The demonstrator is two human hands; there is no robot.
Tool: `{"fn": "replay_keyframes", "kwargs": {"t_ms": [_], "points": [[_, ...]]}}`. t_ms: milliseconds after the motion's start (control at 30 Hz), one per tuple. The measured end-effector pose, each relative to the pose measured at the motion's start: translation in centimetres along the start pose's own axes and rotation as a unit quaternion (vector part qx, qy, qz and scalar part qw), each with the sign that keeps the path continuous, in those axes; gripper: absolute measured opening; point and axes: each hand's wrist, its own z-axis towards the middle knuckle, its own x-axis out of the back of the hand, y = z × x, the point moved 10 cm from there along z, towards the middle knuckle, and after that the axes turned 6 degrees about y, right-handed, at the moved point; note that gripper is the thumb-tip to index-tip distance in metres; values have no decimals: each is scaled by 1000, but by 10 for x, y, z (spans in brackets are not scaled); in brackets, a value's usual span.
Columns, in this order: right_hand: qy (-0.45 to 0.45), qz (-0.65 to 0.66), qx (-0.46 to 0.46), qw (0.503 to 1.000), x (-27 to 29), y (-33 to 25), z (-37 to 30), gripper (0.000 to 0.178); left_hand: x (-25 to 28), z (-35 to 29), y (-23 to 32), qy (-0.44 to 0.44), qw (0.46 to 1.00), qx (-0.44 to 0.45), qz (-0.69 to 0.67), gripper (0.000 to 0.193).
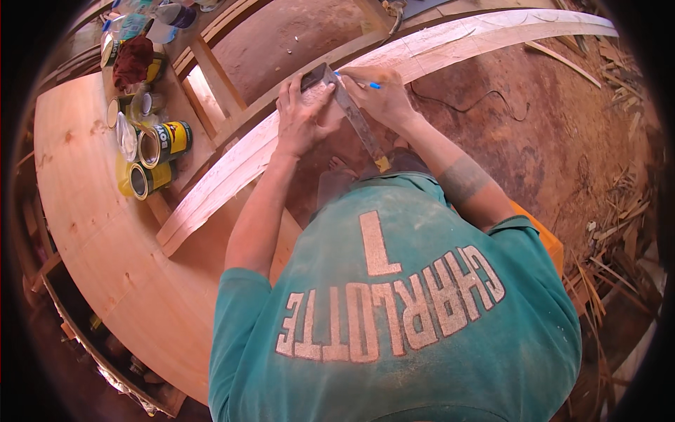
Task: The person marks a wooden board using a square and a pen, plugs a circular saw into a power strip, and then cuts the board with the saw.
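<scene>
A long, pale curved board (242, 151) runs from the lower left to the upper right in front of me. My left hand (301, 112) is closed around the head of a metal carpenter's square (360, 128), pressing it on the board. The square's blade sticks out over the near edge toward my body, with yellow at its end. Pinched in my right hand (385, 95) is a pen (375, 86) with blue ends, held beside the square on the board. The pen's tip is too small to make out.
A wide plywood sheet (77, 148) lies to the left. Several paint cans (179, 138) and a maroon cloth (132, 62) stand beyond it. Wooden frame pieces (218, 74) cross behind the board. A dark cord (485, 98) and wood scraps (626, 190) lie on the right-hand ground.
</scene>
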Motion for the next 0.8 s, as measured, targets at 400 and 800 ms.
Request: {"fn": "replay_keyframes", "kwargs": {"t_ms": [400,800], "points": [[-155,-161,37,974,6,-12,-28,17,1,0,0,4,1000,1,9,71],[-20,-68,65,995,26,-18,21,25,0,2,-3,-5,1000,13,5,78]]}}
